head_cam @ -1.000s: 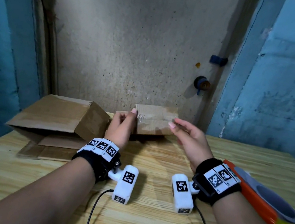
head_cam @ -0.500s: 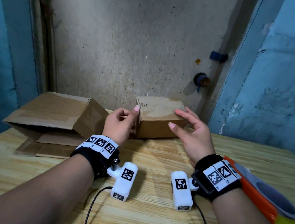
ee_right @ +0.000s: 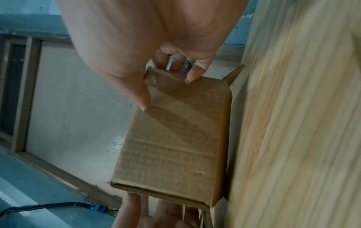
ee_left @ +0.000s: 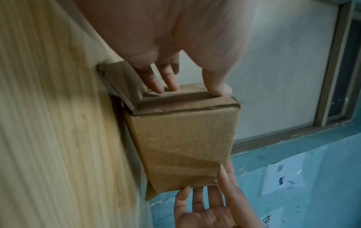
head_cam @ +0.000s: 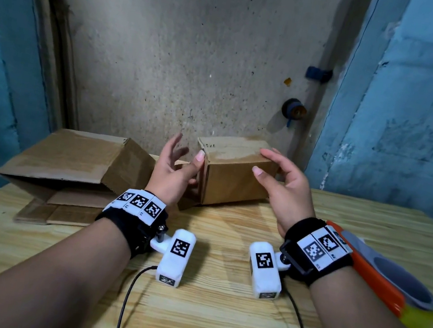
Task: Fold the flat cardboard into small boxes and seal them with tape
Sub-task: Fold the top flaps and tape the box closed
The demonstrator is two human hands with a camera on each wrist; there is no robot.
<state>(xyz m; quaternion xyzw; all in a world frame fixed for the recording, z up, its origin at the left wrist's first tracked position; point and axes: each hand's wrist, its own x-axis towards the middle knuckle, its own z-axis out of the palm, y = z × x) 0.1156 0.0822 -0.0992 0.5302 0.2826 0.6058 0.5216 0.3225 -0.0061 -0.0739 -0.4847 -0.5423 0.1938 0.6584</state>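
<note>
At the far middle of the counter stands the box. The right hand curls its grip round the box's right end, thumb on the near face. The left hand is spread loosely, thumb and fingertips touching the box's left end. A bigger open carton lies left.

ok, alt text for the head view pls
Two hands frame a small cardboard box standing on a wooden table: right hand grips its right end, left hand touches its left end. A larger open box lies left; a tape dispenser sits right.
</note>
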